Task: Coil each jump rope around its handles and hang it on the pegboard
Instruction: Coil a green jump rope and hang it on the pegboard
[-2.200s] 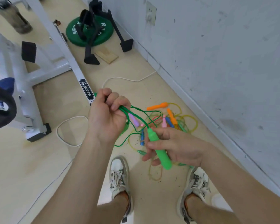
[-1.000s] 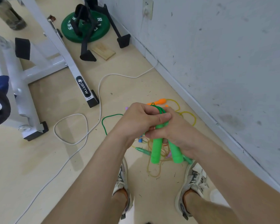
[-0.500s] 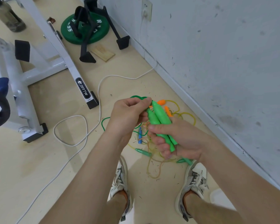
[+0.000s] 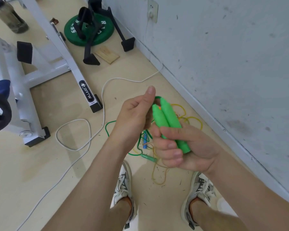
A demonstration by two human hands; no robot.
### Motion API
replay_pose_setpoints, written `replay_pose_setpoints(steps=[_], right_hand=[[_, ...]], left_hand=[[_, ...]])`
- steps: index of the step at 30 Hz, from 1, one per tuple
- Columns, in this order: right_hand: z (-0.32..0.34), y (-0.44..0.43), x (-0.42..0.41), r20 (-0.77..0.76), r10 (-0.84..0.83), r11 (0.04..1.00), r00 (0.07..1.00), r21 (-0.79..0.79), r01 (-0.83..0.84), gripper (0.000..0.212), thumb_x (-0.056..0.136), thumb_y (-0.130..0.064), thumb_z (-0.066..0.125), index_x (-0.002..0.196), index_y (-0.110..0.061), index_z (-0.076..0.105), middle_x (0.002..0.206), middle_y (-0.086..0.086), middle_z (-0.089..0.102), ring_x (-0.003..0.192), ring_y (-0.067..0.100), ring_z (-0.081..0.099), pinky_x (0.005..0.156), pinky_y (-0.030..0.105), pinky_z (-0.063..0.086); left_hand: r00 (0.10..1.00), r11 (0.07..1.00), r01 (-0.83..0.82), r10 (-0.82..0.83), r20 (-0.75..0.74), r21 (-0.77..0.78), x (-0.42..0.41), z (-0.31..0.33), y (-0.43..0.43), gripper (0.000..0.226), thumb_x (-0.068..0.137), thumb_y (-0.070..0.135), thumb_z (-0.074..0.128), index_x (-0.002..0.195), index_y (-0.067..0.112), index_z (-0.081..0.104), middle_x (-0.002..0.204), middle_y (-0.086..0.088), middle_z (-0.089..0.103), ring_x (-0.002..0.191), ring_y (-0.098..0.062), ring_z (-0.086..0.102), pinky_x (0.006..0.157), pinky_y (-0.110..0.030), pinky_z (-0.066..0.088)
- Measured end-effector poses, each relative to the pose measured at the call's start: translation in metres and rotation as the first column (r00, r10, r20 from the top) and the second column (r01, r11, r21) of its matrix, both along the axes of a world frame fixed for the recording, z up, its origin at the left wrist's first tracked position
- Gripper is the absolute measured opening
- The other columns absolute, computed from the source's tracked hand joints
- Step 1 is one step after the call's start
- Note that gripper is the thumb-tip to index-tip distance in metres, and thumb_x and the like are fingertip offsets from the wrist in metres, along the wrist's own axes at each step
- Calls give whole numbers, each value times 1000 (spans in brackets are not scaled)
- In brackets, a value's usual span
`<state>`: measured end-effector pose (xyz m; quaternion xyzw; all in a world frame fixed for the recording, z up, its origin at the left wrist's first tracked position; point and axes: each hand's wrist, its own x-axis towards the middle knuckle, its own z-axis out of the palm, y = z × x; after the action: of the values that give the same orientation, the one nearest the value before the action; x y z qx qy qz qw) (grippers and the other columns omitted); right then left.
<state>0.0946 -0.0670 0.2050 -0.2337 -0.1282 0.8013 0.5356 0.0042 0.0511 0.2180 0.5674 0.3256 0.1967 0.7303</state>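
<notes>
My right hand [image 4: 187, 147] is curled tight round both smooth, rounded green plastic handles [image 4: 168, 117], which lie side by side with their tips up. My left hand [image 4: 132, 117] is fisted beside their tips, thumb raised. The thin green cord [image 4: 158, 97] loops there, but my fingers are hidden, so I cannot tell whether I pinch it. Tangled ropes [image 4: 193, 117] lie on the floor [image 4: 40, 164] below.

head cam | wide-angle, facing forward-down | left hand [image 4: 133, 117], right hand [image 4: 187, 147] near | floor [image 4: 40, 164], wall [image 4: 232, 64] beyond
</notes>
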Motion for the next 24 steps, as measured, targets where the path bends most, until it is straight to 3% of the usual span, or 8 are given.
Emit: replay_pose_setpoints(steps=[3,7,10,12,15,18,21,24], right_hand=[[2,1,-3,-34,-81,996,996,-25,80,19,86,-24,69,89,-13,54,63,-2,47,55,9,51,55,24,49],[6,2,-1,226,-155,959,962,-199,202,18,88,-19,62,77,-18,47,59,-3,38,44,6,36,42,17,34],[0,7,0,566,-147,867,812,-322,381,27,88,2,57,71,-17,47,56,-1,35,43,8,30,41,17,23],[-9,9,3,795,-64,818,603,-305,489,24,85,3,56,71,-14,47,54,2,38,42,12,33,42,20,24],[-22,7,11,972,234,888,-24,-203,412,11,80,-13,63,80,-11,52,69,5,60,58,26,60,50,30,41],[-22,4,8,886,340,929,-315,-265,258,22,84,-26,65,88,-14,47,95,11,64,92,33,62,60,32,37],[-19,3,6,856,368,926,-364,-302,225,25,84,-36,63,83,-17,47,83,6,60,80,27,54,58,31,33],[-28,2,10,861,373,926,-346,-322,198,30,83,-42,57,71,-17,47,67,0,53,66,23,52,49,30,32]], left_hand=[[998,995,45,-40,58,-85,0,2,-6,33,91,42,49,79,22,73,57,-6,31,45,-12,30,44,-23,25],[991,955,99,-69,-117,280,2,-13,-1,25,101,14,44,99,20,69,56,12,52,52,-2,48,54,-17,39],[816,608,490,-69,-574,624,3,-26,-3,18,95,10,44,101,19,59,71,8,51,70,-18,50,62,-30,34],[646,328,718,14,-763,614,4,-28,-13,18,88,9,44,102,16,53,78,3,42,73,-24,44,60,-32,28],[595,147,794,6,-804,589,6,-19,-25,18,89,8,42,100,16,54,86,0,38,73,-21,35,62,-32,25],[555,68,831,-34,-831,553,9,-14,-30,18,85,2,44,93,15,54,98,-6,48,81,-23,42,65,-31,27],[604,83,796,-61,-794,599,8,-13,-31,14,86,7,48,82,20,49,86,-1,49,85,-25,51,64,-30,26],[711,268,700,-169,-683,662,4,-14,-24,13,87,15,56,78,17,65,70,2,56,76,-22,51,64,-32,30]])
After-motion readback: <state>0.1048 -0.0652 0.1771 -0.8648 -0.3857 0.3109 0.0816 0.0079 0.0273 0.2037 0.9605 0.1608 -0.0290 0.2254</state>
